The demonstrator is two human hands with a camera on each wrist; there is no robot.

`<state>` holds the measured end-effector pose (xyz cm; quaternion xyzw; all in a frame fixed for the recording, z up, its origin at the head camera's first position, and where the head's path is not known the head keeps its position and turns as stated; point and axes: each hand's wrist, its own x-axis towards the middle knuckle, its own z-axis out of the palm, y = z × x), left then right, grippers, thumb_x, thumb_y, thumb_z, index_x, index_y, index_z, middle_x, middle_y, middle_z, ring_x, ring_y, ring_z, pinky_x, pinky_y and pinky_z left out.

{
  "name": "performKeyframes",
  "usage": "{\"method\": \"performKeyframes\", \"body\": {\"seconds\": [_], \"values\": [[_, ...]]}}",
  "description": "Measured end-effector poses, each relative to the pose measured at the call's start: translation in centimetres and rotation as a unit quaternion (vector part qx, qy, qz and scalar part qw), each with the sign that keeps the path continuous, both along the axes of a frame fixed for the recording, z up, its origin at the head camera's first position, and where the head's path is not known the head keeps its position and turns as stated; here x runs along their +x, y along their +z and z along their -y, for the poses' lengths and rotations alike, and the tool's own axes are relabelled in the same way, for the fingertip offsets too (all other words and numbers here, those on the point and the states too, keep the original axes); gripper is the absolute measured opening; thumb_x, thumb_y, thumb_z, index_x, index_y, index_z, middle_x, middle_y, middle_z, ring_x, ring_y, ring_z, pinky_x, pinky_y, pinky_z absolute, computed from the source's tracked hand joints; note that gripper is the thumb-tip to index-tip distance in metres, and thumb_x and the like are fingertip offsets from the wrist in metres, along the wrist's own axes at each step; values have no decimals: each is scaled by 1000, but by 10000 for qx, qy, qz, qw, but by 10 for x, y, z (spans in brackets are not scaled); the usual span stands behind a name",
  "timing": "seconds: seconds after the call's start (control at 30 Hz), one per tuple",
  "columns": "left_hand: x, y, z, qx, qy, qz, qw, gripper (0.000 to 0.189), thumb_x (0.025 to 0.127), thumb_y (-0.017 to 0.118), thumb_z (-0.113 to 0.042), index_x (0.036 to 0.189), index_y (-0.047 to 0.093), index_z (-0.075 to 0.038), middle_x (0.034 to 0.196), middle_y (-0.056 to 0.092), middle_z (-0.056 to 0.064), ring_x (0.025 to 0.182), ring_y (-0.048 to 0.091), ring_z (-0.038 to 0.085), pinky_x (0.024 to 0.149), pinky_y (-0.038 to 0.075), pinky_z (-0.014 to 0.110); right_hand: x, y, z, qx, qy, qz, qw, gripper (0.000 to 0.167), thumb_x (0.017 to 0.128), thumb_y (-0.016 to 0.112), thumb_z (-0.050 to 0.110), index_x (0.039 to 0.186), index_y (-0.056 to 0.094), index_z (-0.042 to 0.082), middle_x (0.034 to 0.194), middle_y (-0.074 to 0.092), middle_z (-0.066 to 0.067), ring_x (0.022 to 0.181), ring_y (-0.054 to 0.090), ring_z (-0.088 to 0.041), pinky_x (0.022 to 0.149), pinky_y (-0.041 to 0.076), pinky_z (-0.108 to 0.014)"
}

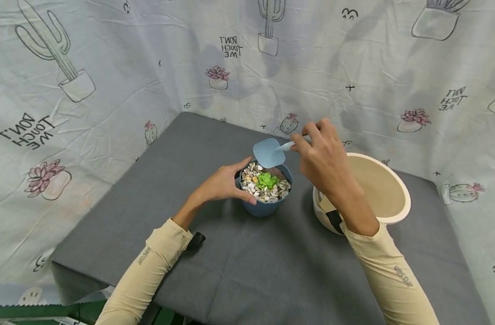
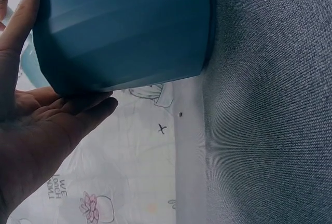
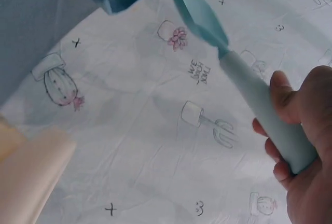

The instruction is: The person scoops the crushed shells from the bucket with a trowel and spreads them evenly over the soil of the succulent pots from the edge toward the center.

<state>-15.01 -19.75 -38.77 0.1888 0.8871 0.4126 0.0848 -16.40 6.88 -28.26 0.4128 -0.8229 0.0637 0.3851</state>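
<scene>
A blue flower pot stands on the grey cloth, holding a green succulent ringed by pale pebbles or shell bits. Brown soil shows behind the plant. My left hand grips the pot from the left, thumb at the near side and fingers round the far side; the left wrist view shows the pot wall between them. My right hand holds a light-blue garden shovel by its handle. Its blade is tilted over the pot's back rim. Whether anything lies on the blade I cannot tell.
Right of the pot is a larger cream-rimmed container with a patterned side, partly hidden by my right forearm. A grey cloth-covered table lies beneath. Behind it hangs a curtain printed with cacti.
</scene>
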Motion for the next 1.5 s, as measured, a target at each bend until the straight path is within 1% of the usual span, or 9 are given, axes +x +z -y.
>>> {"method": "performKeyframes", "body": {"seconds": [0.23, 0.43, 0.6, 0.7, 0.9, 1.0, 1.17, 1.37, 1.5], "values": [[2, -5, -3, -21, -25, -107, 9999, 127, 72, 90, -63, 169, 20, -21, 172, 31, 14, 159, 34, 36, 124, 37, 60, 10, 0, -23, -657, -354, -136, 9971, 16, 99, 71, 10, 104, 78, -3, 96, 63, -24, 91, 51, -46, 71, 47, -51], [14, -1, -15, -257, 683, -65, 9973, 129, 71, 94, -53, 169, 20, -16, 172, 31, 15, 159, 33, 37, 123, 39, 59, 22, 3, -64, -1664, -735, -124, 9832, 16, 96, 72, 10, 99, 77, -5, 94, 63, -28, 91, 50, -52, 76, 39, -57], [29, 8, -24, -662, 930, -78, 9934, 139, 74, 91, -59, 170, -1, -16, 175, 21, 18, 158, 32, 42, 119, 42, 62, 35, 5, -109, -1835, -1063, -6, 9773, 20, 98, 72, 9, 101, 77, -10, 93, 63, -32, 92, 48, -56, 81, 34, -58], [34, 21, -29, -833, 825, -367, 9924, 137, 75, 90, -59, 170, -1, -21, 176, 14, 18, 160, 26, 45, 119, 40, 66, 42, 3, -138, -1517, -1326, 153, 9794, 12, 92, 73, -2, 97, 77, -12, 88, 62, -32, 88, 47, -55, 79, 33, -59], [30, 45, -64, -526, 97, -1373, 9891, 101, 83, 85, -54, 165, 34, -23, 174, 25, 14, 155, 40, 41, 116, 45, 62, 27, -14, -155, -189, -1575, 380, 9866, 9, 75, 79, -11, 84, 76, -8, 78, 62, -28, 75, 49, -49, 67, 39, -58], [21, 42, -88, -401, -200, -1522, 9873, 89, 88, 81, -51, 162, 42, -20, 172, 29, 16, 150, 46, 41, 113, 50, 58, 11, -28, -141, 210, -1527, 621, 9861, 7, 75, 79, -9, 81, 76, -5, 77, 62, -25, 73, 50, -45, 63, 40, -56], [13, 26, -118, -212, -286, -1537, 9875, 81, 91, 80, -48, 157, 49, -12, 171, 31, 19, 152, 44, 39, 117, 48, 52, -6, -42, -118, 800, -1698, 1001, 9771, 7, 79, 81, -6, 76, 75, -4, 76, 58, -23, 74, 48, -42, 64, 42, -51], [16, 17, -127, 158, -261, -1724, 9846, 74, 90, 83, -43, 150, 58, -8, 170, 32, 20, 152, 46, 31, 117, 50, 43, -13, -47, -108, 1051, -2018, 1258, 9656, 9, 71, 85, -6, 76, 78, -3, 78, 62, -25, 76, 50, -44, 67, 45, -52], [19, 16, -127, 29, -284, -1681, 9854, 72, 91, 81, -45, 151, 58, -10, 170, 32, 20, 153, 45, 33, 118, 49, 46, -15, -50, -106, 980, -2099, 1487, 9614, 7, 71, 80, -6, 77, 79, -4, 76, 64, -25, 71, 52, -44, 70, 42, -52]]}}
